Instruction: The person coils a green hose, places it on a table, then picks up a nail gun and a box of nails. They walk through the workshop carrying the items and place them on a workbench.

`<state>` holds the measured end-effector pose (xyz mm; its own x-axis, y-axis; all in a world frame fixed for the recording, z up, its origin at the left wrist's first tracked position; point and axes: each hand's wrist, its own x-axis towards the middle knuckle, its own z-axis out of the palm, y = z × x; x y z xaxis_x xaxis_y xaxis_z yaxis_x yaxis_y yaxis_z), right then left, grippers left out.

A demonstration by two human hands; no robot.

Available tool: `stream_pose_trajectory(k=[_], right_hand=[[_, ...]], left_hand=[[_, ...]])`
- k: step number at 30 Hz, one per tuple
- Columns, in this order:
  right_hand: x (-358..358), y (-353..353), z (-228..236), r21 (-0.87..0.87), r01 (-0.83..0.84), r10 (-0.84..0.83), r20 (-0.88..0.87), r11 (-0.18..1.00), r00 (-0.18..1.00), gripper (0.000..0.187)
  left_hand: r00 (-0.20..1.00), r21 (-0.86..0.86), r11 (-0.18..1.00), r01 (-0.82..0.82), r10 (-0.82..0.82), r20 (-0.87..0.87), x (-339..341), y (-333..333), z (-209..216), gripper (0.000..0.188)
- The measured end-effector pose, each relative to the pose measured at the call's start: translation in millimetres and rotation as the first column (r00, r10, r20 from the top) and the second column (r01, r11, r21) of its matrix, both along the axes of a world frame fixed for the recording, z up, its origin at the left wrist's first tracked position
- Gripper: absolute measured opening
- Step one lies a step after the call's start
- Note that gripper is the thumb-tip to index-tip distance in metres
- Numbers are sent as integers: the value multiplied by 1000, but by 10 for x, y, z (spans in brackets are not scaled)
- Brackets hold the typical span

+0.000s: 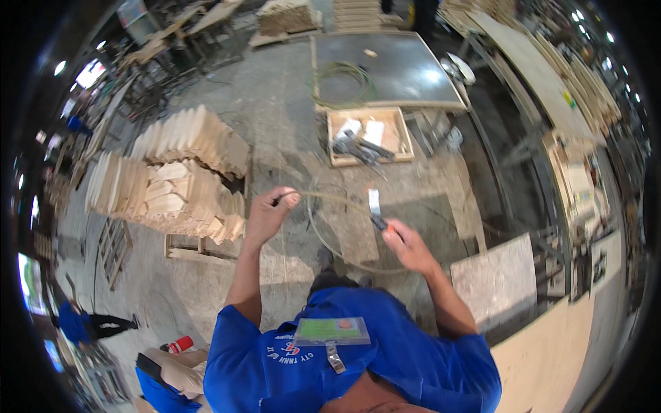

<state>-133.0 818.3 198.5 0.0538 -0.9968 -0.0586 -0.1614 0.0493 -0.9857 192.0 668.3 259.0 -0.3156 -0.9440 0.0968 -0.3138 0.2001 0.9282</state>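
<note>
My left hand (274, 208) is raised in front of my body, thumb and fingers pinched on a thin yellowish hose (329, 198). From there the hose arcs across toward my right hand, and a loop of it hangs lower, above the floor. My right hand (410, 246) is closed around a small tool with an orange and black handle and a pale flat end (374, 201). The hose reaches close to this tool; whether it joins it I cannot tell. Beyond my hands a wooden box (335, 163) holds dark tools and white papers.
A grey-topped table (420, 65) with a coiled hose (344, 86) stands ahead. Stacked wooden pieces (186, 148) rise at the left. Plywood sheets (499, 275) and a metal frame line the right. Two people in blue, one (76, 323) farther off, one (169, 378) nearer, are at lower left.
</note>
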Motion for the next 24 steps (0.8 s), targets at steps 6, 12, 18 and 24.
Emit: stream_pose_trajectory(k=[6,12,18,24], right_hand=[[-100,-16,121,-103,84,-98,-145,991,985,28],[81,18,221,-266,-110,0,-380,958,925,33],[-32,134,306,-272,-256,68,-552,928,831,36],[-146,244,285,-287,-155,9,-454,945,891,33]], left_hand=[[983,117,983,143,-154,96,-262,148,-102,25],[873,-9,906,423,-405,273,-850,444,12,27],[808,174,843,509,-537,241,-876,497,-66,28],[878,125,890,438,-454,152,-861,547,-180,24]])
